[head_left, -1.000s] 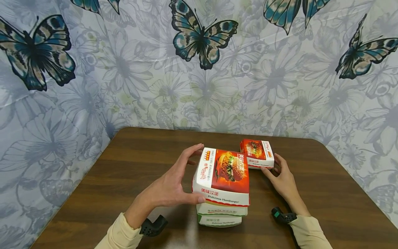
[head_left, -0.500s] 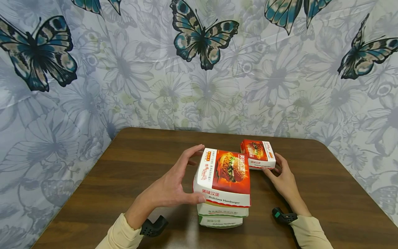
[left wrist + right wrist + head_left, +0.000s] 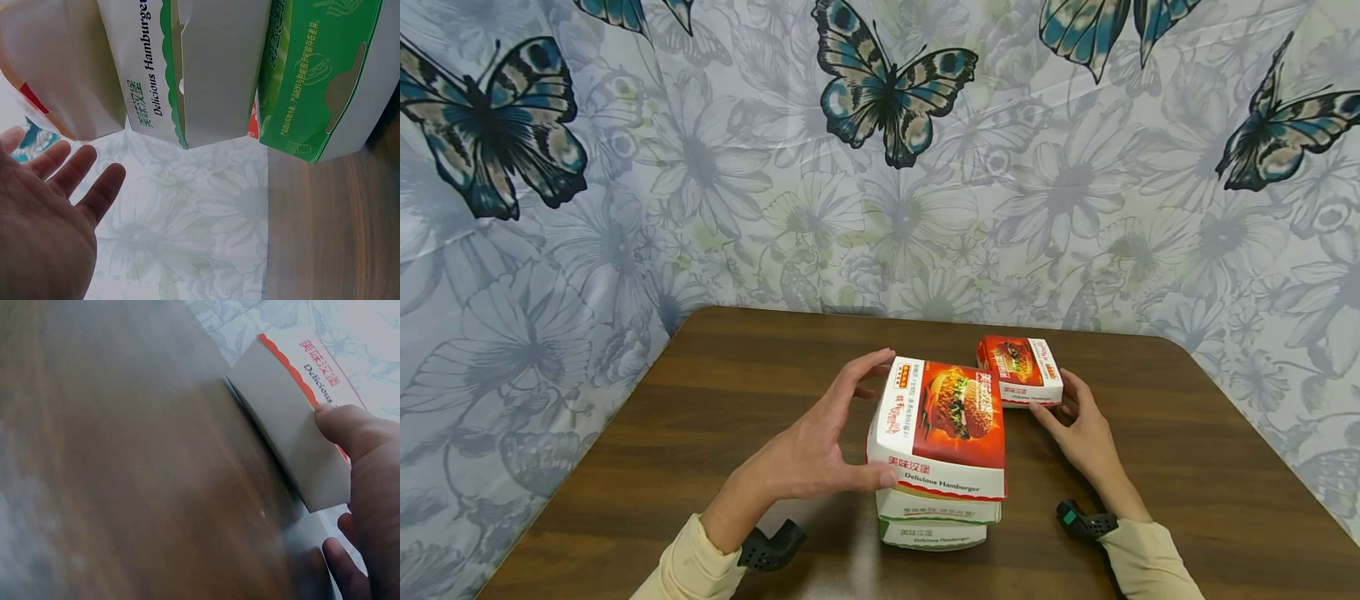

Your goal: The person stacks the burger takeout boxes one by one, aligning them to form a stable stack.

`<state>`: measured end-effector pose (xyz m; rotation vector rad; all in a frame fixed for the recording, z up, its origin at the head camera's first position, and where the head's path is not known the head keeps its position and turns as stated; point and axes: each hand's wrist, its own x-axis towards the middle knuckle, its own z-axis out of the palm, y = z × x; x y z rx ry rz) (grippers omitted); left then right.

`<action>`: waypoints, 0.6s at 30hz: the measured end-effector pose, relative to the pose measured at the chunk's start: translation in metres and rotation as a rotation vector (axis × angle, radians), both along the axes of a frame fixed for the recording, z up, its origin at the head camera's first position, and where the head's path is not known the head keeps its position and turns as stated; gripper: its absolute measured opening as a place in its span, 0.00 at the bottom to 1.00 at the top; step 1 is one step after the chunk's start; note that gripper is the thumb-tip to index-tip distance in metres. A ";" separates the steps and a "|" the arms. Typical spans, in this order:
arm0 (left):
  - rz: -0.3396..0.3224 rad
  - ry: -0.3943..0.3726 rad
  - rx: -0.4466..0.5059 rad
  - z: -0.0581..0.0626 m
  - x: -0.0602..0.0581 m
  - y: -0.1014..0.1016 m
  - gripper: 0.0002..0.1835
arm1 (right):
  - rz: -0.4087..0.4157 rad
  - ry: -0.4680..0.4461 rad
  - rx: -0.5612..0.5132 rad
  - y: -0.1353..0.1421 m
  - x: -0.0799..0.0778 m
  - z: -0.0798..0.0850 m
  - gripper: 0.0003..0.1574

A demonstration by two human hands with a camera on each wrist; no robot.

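A stack of hamburger boxes stands mid-table. Its top box (image 3: 958,417) is red and white with a burger picture. Below sit a green-edged white box (image 3: 938,506) and a green box (image 3: 312,75). My left hand (image 3: 820,442) spans the top box's left side, thumb at the front corner and fingers by the back corner. In the left wrist view those fingers look straight. Behind the stack, to the right, lies a smaller-looking red hamburger box (image 3: 1017,367). My right hand (image 3: 1082,433) pinches its near right corner, thumb on the front (image 3: 350,425). Some right fingertips are hidden.
The brown wooden table (image 3: 715,400) has its far edge just behind the red box. A butterfly-patterned cloth (image 3: 760,208) hangs behind it. Black wrist cameras (image 3: 771,546) sit on both wrists.
The red box behind the stack has shifted very slightly left with my right hand at its corner. The stack and my left hand keep their places.
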<state>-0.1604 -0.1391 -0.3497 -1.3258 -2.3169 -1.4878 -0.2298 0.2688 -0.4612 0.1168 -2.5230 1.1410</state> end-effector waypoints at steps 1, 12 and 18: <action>0.001 -0.001 -0.001 0.000 0.000 0.000 0.58 | 0.002 0.008 -0.002 -0.001 0.000 0.000 0.52; 0.023 0.009 -0.005 0.003 0.002 -0.001 0.58 | -0.038 0.072 -0.022 -0.020 -0.006 0.001 0.57; 0.024 0.020 -0.002 0.004 0.002 -0.002 0.58 | -0.071 0.074 -0.026 -0.031 -0.009 0.001 0.56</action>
